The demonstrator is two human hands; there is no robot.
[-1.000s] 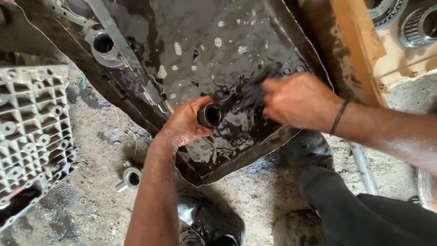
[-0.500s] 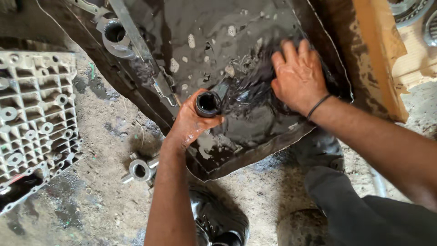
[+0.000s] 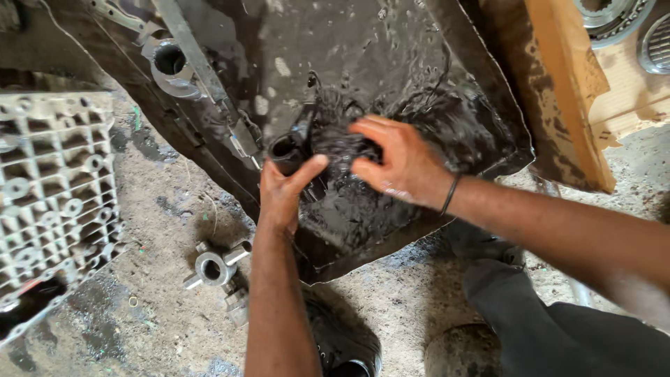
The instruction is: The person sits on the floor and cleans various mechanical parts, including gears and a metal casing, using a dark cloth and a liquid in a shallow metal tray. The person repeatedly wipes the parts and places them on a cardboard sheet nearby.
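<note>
1. Black, glossy, oil-wet pan (image 3: 391,42) of dented sheet metal, wide and shallow, rim bent and ragged at the near edge; dark liquid pooled and rippling inside.
2. Short black metal tube (image 3: 287,150), round and hollow, open mouth facing up and left, long axis slanting from near left to far right, far end sunk in the oil at the middle of the pan.
3. Left hand (image 3: 283,192) raised from below, wrist straight, thumb and fingers wrapped around the tube just under its mouth.
4. Right hand (image 3: 394,164) reaching in from the right, palm down, fingers curled and pressed onto a soaked black rag (image 3: 335,139) against the tube's far part; thin dark band at the wrist.
5. Pale cast-metal cover (image 3: 49,188), ribbed in a grid, lying far left on gritty dirt.
6. Grey cross-shaped metal fitting (image 3: 213,269) with a round bore, near left of the left forearm.
7. Rough wooden plank (image 3: 565,77), oil-stained, right of the pan.
</note>
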